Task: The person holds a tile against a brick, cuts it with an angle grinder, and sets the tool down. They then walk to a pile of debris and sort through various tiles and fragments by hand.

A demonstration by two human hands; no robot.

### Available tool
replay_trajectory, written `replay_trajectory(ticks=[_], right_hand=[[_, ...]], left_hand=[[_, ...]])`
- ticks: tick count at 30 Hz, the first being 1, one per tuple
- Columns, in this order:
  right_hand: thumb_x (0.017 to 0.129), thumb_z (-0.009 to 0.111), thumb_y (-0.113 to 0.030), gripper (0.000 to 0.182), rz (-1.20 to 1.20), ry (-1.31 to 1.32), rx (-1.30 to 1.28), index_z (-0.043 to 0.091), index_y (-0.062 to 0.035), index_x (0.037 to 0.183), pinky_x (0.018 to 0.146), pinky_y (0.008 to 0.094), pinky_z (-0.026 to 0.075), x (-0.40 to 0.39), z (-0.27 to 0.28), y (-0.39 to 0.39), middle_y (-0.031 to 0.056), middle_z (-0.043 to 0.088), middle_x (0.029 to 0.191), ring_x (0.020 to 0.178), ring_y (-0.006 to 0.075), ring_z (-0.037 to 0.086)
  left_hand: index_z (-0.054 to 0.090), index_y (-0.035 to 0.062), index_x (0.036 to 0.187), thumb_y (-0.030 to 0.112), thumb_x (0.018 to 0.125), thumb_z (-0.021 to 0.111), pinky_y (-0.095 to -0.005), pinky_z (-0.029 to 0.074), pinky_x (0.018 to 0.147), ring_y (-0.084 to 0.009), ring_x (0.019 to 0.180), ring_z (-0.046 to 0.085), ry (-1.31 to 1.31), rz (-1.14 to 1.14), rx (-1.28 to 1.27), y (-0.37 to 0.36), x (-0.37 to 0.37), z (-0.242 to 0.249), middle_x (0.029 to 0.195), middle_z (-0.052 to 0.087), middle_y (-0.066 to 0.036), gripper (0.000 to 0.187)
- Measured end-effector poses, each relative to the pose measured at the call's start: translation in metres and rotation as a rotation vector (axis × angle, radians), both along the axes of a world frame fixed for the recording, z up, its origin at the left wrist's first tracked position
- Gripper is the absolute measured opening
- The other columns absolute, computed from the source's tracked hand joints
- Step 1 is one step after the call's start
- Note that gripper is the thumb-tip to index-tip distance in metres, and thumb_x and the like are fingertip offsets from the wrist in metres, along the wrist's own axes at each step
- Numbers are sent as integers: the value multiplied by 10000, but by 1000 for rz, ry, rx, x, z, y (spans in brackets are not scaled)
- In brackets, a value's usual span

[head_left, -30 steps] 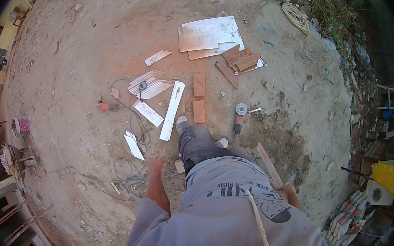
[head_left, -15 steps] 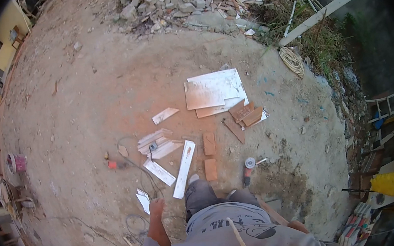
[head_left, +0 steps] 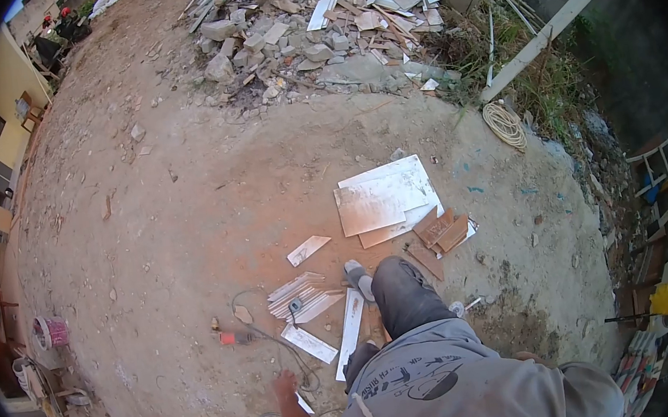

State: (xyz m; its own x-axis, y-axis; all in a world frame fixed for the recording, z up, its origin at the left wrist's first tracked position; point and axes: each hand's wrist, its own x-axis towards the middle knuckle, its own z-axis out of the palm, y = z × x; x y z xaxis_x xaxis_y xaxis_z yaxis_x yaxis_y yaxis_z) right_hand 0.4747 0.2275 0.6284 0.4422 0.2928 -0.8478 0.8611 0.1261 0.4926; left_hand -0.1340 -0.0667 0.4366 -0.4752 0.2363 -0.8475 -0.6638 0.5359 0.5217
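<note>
Stepping forward over the dirt, I am bringing the big white tiles point(head_left: 386, 199) and the rubble pile point(head_left: 314, 23) up into view, so I am closing on the cut strips point(head_left: 302, 295) lying mid-yard. Left hand point(head_left: 284, 386) is hanging loosely open, fingers slack, holding nothing, above the cable point(head_left: 271, 345) by the narrow tile point(head_left: 352, 330). Right hand is hiding behind my shirt, so I cannot tell its grip.

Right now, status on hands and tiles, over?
Left hand open, empty, hanging above cable. Right hand out of view. Cut tile strips on dirt ahead; foot stepping beside them. Rubble pile farther off.
</note>
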Motion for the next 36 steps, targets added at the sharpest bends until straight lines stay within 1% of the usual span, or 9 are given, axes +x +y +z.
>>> replay_trajectory(ticks=[3,6,8,14,16,22,29,34,36], right_hand=[[792,609,-308,464,75,32,-38,654,-186,1237,934,399,487,-55,-19,87,53,632,1279,1178,214,609],[793,606,-307,464,185,55,-68,653,-187,1239,934,404,488,-97,-53,186,52,631,1282,1180,215,607],[794,604,-306,464,244,73,-93,652,-188,1241,933,407,488,-136,-58,255,51,630,1283,1181,216,606],[818,573,-247,402,376,122,-129,668,-174,1202,825,433,532,-195,-74,428,85,681,1165,1045,241,675],[841,540,-175,328,-203,163,327,679,-107,1130,650,411,556,-281,11,443,125,714,955,823,254,719],[884,510,-36,174,-501,448,522,652,50,938,472,404,519,-325,-11,502,187,654,763,620,257,669],[844,534,15,335,-615,508,718,515,92,1169,444,413,511,-343,-126,503,210,653,749,544,296,655],[850,542,-6,310,-731,351,447,530,96,1142,454,413,516,-401,-76,490,204,658,745,549,295,658],[852,546,-14,301,-788,319,398,536,97,1132,458,413,519,-417,-55,482,201,660,744,551,294,659]], left_hand=[[579,155,991,347,913,487,-295,447,573,-199,689,559,-169,160,109,4,-6,-48,760,563,-20,227],[582,159,880,392,867,527,-323,453,611,-217,675,550,333,-327,-45,-4,-8,-83,751,565,-49,240],[550,170,1044,443,762,617,-425,441,660,-321,795,566,307,-1134,-151,21,-39,-81,880,574,-146,398],[612,162,1088,323,843,583,-428,495,685,-275,914,610,-338,379,-37,148,-89,-94,1016,627,-98,295],[622,135,1079,296,863,590,-395,496,644,-251,848,625,-101,144,96,211,-131,-87,969,637,-96,271],[617,41,1067,224,884,625,-324,473,542,-208,658,641,119,186,50,413,-217,62,887,665,-112,258],[599,23,1081,255,903,620,-340,445,531,-225,667,634,-15,-109,-230,499,-337,-12,888,654,-127,293],[614,83,1099,294,901,610,-379,490,581,-271,728,649,-64,-222,-243,639,-432,-9,884,644,-106,289],[640,128,1054,268,858,623,-386,519,653,-264,781,658,198,-642,-186,698,-498,-38,923,655,-74,241]])
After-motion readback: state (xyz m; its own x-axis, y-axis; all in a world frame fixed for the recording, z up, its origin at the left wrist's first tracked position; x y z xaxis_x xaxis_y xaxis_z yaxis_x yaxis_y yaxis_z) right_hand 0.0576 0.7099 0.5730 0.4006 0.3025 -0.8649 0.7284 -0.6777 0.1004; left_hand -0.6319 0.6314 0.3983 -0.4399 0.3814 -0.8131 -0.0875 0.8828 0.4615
